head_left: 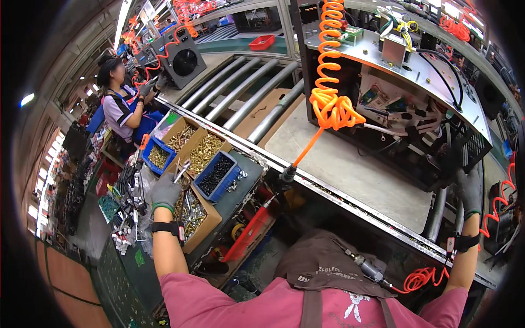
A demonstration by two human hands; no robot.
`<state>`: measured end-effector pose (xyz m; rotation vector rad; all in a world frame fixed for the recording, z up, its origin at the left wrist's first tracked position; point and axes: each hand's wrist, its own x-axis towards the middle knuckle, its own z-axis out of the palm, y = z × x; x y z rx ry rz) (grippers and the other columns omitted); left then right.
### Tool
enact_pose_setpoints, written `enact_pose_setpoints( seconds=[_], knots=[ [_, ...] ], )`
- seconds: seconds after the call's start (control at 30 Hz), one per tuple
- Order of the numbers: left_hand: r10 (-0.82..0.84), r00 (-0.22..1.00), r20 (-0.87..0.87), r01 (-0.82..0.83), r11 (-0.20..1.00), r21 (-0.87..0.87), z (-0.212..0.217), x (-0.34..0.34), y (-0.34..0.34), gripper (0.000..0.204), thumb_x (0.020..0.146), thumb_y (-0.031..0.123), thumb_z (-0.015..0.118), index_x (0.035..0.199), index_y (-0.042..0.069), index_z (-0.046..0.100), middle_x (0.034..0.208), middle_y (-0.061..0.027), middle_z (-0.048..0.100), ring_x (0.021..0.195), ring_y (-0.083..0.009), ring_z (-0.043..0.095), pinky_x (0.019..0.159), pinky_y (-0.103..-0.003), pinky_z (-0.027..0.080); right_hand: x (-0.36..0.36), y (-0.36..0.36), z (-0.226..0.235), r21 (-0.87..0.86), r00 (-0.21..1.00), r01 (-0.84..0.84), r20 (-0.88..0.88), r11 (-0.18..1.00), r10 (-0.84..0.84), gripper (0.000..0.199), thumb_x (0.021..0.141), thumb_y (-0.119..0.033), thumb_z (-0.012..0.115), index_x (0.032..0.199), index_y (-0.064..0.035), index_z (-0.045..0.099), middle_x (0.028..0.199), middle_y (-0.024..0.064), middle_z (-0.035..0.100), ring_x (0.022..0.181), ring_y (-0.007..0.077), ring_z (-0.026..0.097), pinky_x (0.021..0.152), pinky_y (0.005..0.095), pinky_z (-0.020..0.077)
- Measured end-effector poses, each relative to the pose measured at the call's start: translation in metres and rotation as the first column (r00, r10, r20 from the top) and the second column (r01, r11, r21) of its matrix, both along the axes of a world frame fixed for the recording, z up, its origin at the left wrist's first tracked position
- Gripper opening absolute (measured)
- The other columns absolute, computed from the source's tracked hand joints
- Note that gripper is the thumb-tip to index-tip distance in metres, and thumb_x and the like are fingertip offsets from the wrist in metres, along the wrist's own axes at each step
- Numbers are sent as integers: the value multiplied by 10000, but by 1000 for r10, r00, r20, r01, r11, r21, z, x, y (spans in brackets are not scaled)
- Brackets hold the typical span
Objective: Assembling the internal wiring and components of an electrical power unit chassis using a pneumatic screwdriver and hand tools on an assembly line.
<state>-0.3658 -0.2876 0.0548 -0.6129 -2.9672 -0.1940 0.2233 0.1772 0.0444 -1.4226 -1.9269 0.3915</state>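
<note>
My left hand (165,192), in a grey glove with a green cuff, is over the cardboard bins. Its fingers are closed at a slim silver metal piece (181,170), whose exact kind I cannot make out. Below it lie silver screws (192,212) in a cardboard compartment. My right hand (469,191), gloved alike, is at the lower right corner of a large black cabinet (404,169). Those fingers stretch up along its side; their tips are hard to see against the black. Inside the cabinet's open face are circuit boards and wires; a silver panel (350,50) with a metal block covers its top.
Brass screws (205,153) and a blue bin of black screws (217,176) stand beside my left hand. An orange coiled hose (328,71) hangs before the cabinet, holding a driver (286,174). Metal rollers (246,93) run leftward. A co-worker (121,104) handles another black cabinet.
</note>
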Motion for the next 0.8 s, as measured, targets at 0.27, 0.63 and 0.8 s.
enact_pose_setpoints(
  seconds=[0.27, 0.63, 0.8],
  knots=[
    [-233, 972, 25, 222, 948, 228, 14, 11, 20, 454, 728, 227, 674, 1129, 28, 594, 1100, -191, 618, 992, -299, 604, 862, -357, 467, 5, -3, 5, 103, 997, -69, 39, 992, 65, 399, 833, -112, 568, 1207, -1, 486, 945, 128, 662, 839, 228, 634, 761, 350, 489],
    [-910, 358, -210, 373, -67, 925, 98, 143, 292, 533, 814, 75, 695, 1280, 9, 444, 1138, -77, 570, 1024, -138, 562, 879, -261, 463, -14, -24, 29, -58, 959, 97, 273, 994, -77, 595, 768, -193, 572, 1277, 64, 401, 1235, 289, 503, 1204, 367, 460, 1023, 368, 360],
    [-936, 322, 141, 225, 220, 949, 91, 131, 358, 428, 790, 56, 660, 1190, 77, 510, 1019, -52, 604, 801, -138, 613, 615, -290, 537, -10, -11, 11, -18, 946, 97, 312, 995, -87, 510, 792, -222, 550, 1209, 39, 413, 1035, 287, 610, 1016, 404, 583, 920, 437, 437]
  ],
)
